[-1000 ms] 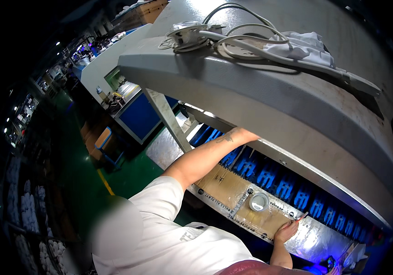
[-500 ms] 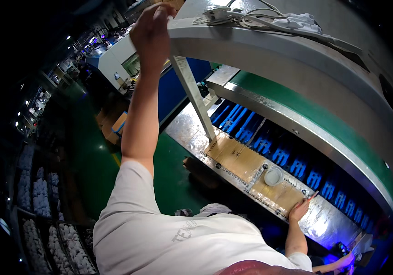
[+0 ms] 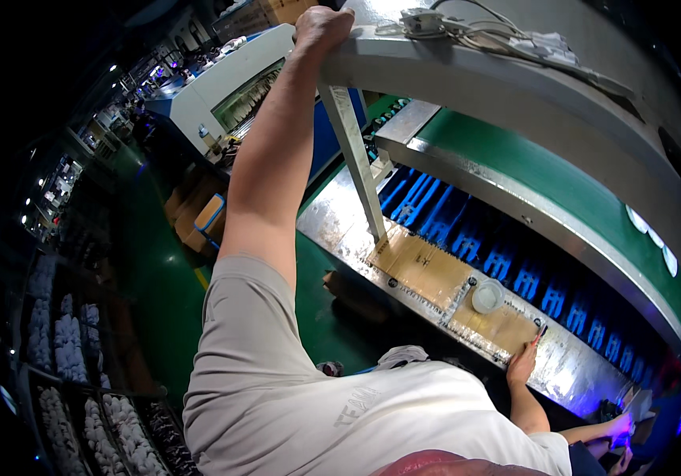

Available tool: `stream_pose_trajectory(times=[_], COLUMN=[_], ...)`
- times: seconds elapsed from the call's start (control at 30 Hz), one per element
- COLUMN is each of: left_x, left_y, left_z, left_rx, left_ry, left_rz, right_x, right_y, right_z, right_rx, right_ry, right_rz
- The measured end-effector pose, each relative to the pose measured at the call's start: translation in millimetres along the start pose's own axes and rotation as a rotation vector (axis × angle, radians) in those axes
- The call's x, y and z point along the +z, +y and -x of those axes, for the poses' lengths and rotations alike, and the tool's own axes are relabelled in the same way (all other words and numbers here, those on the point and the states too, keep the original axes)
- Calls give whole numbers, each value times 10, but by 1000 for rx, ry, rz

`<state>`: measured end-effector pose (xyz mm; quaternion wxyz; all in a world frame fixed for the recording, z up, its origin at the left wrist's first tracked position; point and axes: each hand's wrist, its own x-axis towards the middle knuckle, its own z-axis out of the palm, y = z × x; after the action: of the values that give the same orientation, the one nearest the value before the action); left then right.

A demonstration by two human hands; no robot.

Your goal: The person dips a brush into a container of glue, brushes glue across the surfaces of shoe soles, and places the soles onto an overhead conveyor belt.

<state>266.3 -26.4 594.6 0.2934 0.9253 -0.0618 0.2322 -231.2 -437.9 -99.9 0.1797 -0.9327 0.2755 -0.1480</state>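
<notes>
My left hand (image 3: 323, 28) is raised at the top, its fingers curled over the left end of the grey metal shelf (image 3: 467, 67); the fingertips are partly hidden. At the lower right, my right hand (image 3: 521, 365) is closed around a thin red stick-like tool (image 3: 541, 333), perhaps a brush or pen; its exact kind is too small to tell. That hand rests by the right end of a brown cardboard sheet (image 3: 416, 262) on the metal bench (image 3: 328, 218). A round whitish tub (image 3: 486, 297) stands on the cardboard, just up-left of the hand.
Blue-lit slotted fixtures (image 3: 499, 263) run behind the bench, below a green conveyor belt (image 3: 515, 155) carrying white pieces (image 3: 652, 232). Cables (image 3: 475, 32) lie on the shelf. A co-worker's hands (image 3: 620, 428) are at the lower right. Racks of white items (image 3: 71, 345) stand left.
My left hand has moved right and come down onto the shelf's end. The red tool in my right hand now points more upright. White pieces have appeared on the conveyor belt.
</notes>
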Motion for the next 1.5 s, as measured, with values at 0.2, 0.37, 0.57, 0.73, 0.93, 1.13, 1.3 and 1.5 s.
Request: stream_pose_trajectory(times=[0.2, 0.37, 0.57, 0.73, 0.93, 1.13, 1.3, 1.5], left_x=[-85, 71, -133, -11, -24, -19, -32, 15], left_y=[113, -39, 24, 74, 54, 49, 53, 14], left_z=[144, -29, 156, 116, 119, 149, 160, 121], left_rx=[-107, -25, -51, -73, -44, -7, -39, -41], left_ry=[-21, 89, 41, 52, 35, 103, 80, 76], left_rz=[30, 51, 43, 60, 77, 102, 89, 105], right_x=[-1, 128, 141, 256, 170, 248, 224, 234], right_y=[-152, -7, -177, -80, -173, -173, -157, -161], right_z=[-100, -174, -221, -96, -126, -130, -128, -68], right_rx=[37, 139, 129, -7, 107, 161, 119, 124], right_ry=[15, 49, 76, 121, 59, 29, 24, 50], right_rz=[55, -22, -63, 46, -49, -41, -12, 14])
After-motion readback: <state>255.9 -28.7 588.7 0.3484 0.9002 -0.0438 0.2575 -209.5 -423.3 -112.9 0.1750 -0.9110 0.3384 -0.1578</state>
